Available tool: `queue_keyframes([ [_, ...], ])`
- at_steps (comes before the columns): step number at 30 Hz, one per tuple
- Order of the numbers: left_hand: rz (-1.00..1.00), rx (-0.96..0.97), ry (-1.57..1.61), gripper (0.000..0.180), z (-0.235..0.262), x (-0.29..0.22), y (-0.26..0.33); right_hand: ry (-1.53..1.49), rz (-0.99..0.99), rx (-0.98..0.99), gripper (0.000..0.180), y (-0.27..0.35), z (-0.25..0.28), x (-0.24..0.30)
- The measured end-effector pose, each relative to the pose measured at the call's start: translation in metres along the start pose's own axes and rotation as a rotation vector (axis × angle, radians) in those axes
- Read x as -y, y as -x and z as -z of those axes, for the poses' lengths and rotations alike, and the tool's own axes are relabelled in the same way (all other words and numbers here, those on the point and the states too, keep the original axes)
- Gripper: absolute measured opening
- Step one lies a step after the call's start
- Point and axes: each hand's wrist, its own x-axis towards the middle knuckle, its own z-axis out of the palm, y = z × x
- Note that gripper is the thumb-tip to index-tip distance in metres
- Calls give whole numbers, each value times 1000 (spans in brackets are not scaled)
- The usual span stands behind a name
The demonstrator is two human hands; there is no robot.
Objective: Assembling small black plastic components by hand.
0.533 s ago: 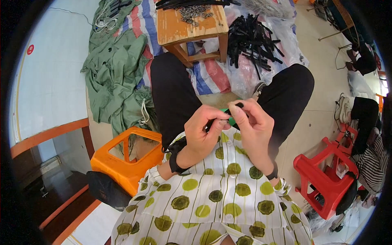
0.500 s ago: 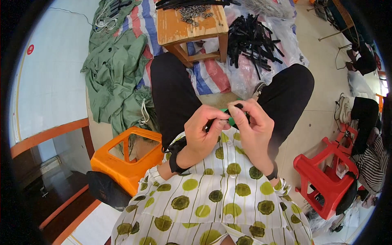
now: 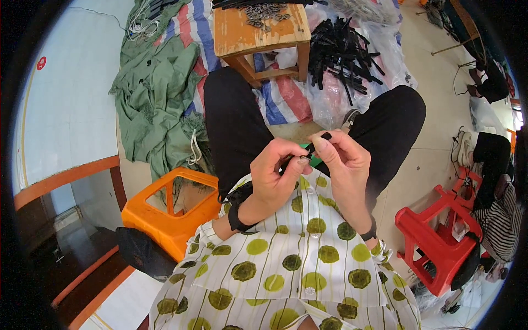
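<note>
Black strip (image 3: 326,136) (half-hidden) in right hand (image 3: 347,164)

- Held black strip (image 3: 326,136), matt.
- Wooden stool (image 3: 264,45), worn top.
- Metal links (image 3: 258,16), dully shiny.
- Orange stool (image 3: 184,226), red stool (image 3: 424,235): smooth, glossy plastic.
- Green cloth (image 3: 157,91), matt, creased.

Betw. L hand (image 3: 275,169) & R hand (image 3: 349,165): tight gap, fingers + black piece (image 3: 326,136) fill it. Open lane fwd betw. L knee (image 3: 228,102) & R knee (image 3: 396,113) — stops at wooden stool (image 3: 256,44). Black strip pile (image 3: 341,52) just R of it, low. L side: orange stool (image 3: 162,225) blocks low pass near forearm. R side: floor lane (image 3: 401,176) betw. thigh & red stool (image 3: 423,228).
</note>
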Motion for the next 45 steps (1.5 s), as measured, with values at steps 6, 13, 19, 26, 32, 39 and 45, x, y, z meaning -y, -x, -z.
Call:
queue_keyframes([
  [6,57,-19,-17,8,-2,-3,0,52,59,-23,10,0,-1,2],
  [13,209,-55,-12,8,-3,-9,2,352,376,2,10,-2,0,1],
  [19,344,-95,91,9,-5,-14,-3,417,468,45,9,-1,-1,0],
  [26,201,-10,-127,10,1,-9,-3,39,42,3,9,2,-3,3],
  [32,217,-19,-19,11,-2,-14,-6,-67,-89,19,11,0,1,-1],
  [39,221,27,-38,11,2,-17,-8,-217,-195,142,11,-9,6,0],
  [45,199,40,-30,11,1,-15,-6,-81,-154,180,13,-8,12,-1],
])
